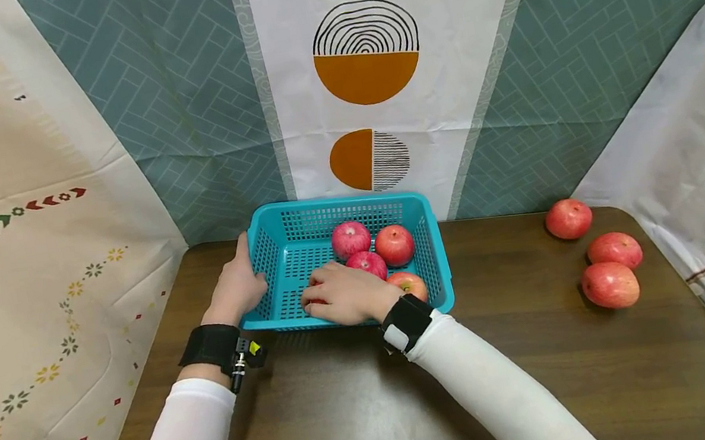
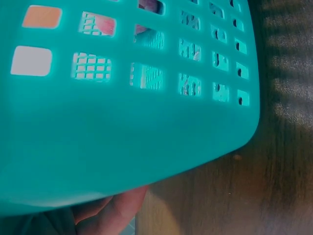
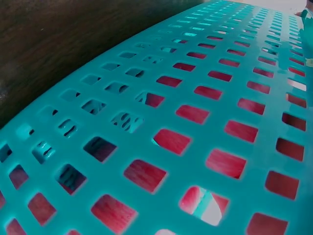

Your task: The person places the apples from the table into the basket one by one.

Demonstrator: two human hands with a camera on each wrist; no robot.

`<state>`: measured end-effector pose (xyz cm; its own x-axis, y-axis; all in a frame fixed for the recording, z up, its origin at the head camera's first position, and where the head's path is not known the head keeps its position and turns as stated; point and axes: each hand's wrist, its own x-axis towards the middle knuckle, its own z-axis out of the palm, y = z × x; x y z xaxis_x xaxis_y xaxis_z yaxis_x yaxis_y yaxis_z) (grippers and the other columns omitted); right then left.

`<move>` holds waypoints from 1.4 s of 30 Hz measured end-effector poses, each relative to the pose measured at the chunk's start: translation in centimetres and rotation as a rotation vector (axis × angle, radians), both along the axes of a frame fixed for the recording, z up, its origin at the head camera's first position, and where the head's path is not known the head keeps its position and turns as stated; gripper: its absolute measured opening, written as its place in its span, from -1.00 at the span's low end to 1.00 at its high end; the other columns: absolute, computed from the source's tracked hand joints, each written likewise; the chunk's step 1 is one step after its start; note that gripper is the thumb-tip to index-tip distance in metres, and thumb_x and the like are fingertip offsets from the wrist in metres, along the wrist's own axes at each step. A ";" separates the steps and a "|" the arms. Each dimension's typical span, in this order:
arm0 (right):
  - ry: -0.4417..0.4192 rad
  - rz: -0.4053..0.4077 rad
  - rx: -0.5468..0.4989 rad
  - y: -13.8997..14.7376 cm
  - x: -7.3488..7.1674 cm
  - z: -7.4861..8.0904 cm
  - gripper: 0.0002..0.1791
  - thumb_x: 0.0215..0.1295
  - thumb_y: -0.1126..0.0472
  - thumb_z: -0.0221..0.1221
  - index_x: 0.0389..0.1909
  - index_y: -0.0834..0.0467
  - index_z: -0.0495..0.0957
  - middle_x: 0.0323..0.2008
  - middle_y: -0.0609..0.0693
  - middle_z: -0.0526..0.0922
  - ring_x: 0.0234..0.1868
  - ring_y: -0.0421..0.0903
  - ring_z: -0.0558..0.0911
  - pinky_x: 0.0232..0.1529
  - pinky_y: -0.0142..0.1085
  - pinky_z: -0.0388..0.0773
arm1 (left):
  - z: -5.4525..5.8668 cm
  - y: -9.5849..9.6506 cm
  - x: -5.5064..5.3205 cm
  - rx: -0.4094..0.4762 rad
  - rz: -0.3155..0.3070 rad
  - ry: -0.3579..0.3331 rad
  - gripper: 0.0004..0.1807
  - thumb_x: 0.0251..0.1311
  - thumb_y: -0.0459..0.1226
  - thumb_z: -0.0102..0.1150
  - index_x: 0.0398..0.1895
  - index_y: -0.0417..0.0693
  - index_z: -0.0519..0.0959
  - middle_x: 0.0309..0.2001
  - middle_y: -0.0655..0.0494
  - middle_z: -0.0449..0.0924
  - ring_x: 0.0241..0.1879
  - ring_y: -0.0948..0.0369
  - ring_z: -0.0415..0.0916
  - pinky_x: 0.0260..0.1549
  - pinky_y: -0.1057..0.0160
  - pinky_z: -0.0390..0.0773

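Observation:
A turquoise plastic basket (image 1: 349, 197) with slotted walls stands on the wooden table, close to the back curtain. My left hand (image 1: 238, 284) grips its left rim; in the left wrist view the fingers (image 2: 122, 208) curl over the rim beside the basket's wall. Reaching over the front rim, my right hand (image 1: 349, 293) holds an apple (image 1: 317, 302) low inside the basket, with most of that fruit hidden under the fingers. Several red apples (image 1: 394, 246) lie in the basket's right half. Through the slots, the right wrist view shows red apple skin (image 3: 193, 114), while the right hand is hidden there.
On the table's right side lie three more apples, one (image 1: 568, 219) at the back and two (image 1: 610, 285) in front of it, close together. Patterned cloth (image 1: 196, 106) hangs behind the table and along both sides. The wooden tabletop (image 1: 342, 414) extends in front of the basket.

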<state>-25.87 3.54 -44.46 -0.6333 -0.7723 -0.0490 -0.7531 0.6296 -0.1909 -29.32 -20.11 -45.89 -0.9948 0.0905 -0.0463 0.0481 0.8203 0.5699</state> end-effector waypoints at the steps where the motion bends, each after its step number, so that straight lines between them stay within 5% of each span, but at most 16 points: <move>1: -0.001 -0.001 0.005 0.0 0.0 0.0 -0.61 0.54 -0.11 -0.19 0.09 -0.21 0.59 0.05 -0.14 0.51 0.14 -0.17 0.34 0.24 -0.27 0.34 | 0.0 0.0 0.0 -0.001 0.000 0.002 -0.03 0.38 -0.35 0.01 0.60 0.00 -0.44 0.12 -0.41 0.47 -0.23 -0.12 0.57 -0.46 -0.01 0.55; 8: -0.076 -0.006 0.046 0.0 -0.1 -0.1 -0.56 0.55 -0.16 -0.23 0.23 -0.25 0.52 0.30 -0.04 0.38 0.39 0.00 0.13 0.36 -0.10 0.25 | 0.3 0.0 0.1 0.001 0.000 -0.011 -0.04 0.39 -0.35 -0.01 0.59 -0.01 -0.44 0.18 -0.43 0.42 -0.16 -0.15 0.56 -0.36 -0.10 0.59; 14: -0.152 -0.026 0.043 0.0 -0.3 -0.3 -0.47 0.54 -0.21 -0.27 0.38 -0.26 0.40 0.48 0.02 0.17 0.50 0.12 -0.19 0.45 0.09 -0.02 | 0.5 0.1 0.1 -0.007 -0.006 -0.005 -0.04 0.39 -0.35 0.00 0.59 -0.02 -0.44 0.18 -0.43 0.43 -0.17 -0.15 0.57 -0.38 -0.08 0.59; 22: -0.136 -0.035 0.034 0.2 -0.3 -0.3 -0.47 0.53 -0.22 -0.29 0.37 -0.28 0.41 0.49 0.01 0.16 0.51 0.09 -0.21 0.46 0.08 -0.05 | 0.4 0.1 0.0 -0.008 -0.011 0.003 -0.03 0.38 -0.35 0.00 0.59 -0.02 -0.44 0.14 -0.42 0.46 -0.23 -0.13 0.58 -0.48 0.00 0.55; 42: -0.093 -0.034 -0.008 0.1 -0.3 -0.2 -0.47 0.50 -0.20 -0.20 0.37 -0.22 0.42 0.47 0.06 0.20 0.50 0.11 -0.11 0.40 0.06 0.16 | 0.3 0.2 0.2 0.023 -0.001 -0.012 -0.06 0.39 -0.35 0.00 0.60 -0.02 -0.39 0.21 -0.42 0.40 -0.09 -0.20 0.55 -0.21 -0.27 0.60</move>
<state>-26.16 3.62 -44.61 -0.6521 -0.7511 -0.1028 -0.7103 0.6527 -0.2637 -29.10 -19.91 -45.59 -0.9941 0.0928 -0.0564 0.0419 0.8069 0.5891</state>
